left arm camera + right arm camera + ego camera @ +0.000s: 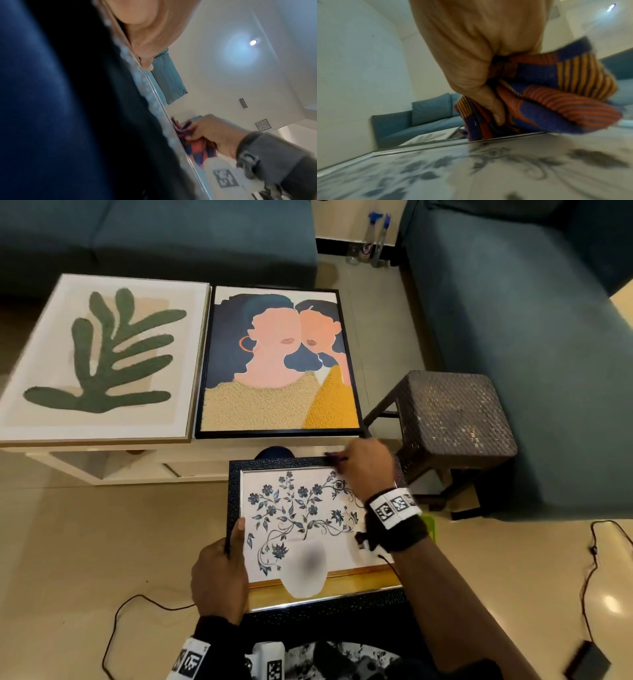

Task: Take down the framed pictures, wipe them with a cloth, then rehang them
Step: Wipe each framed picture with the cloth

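On the person's lap lies the floral picture (301,529). The left hand (219,577) grips its left edge, thumb on the glass. The right hand (368,465) clutches a bunched striped cloth (556,97) at the far right corner and hides it from the head view. Beyond, two pictures lie on a white table (113,460): a leaf print (99,357) and a portrait (281,364). A woven stool (452,416) stands at the right.

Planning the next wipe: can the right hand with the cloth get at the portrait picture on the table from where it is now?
Probably yes. The right hand holds the cloth at the floral picture's far edge, just short of the portrait picture, with nothing between.
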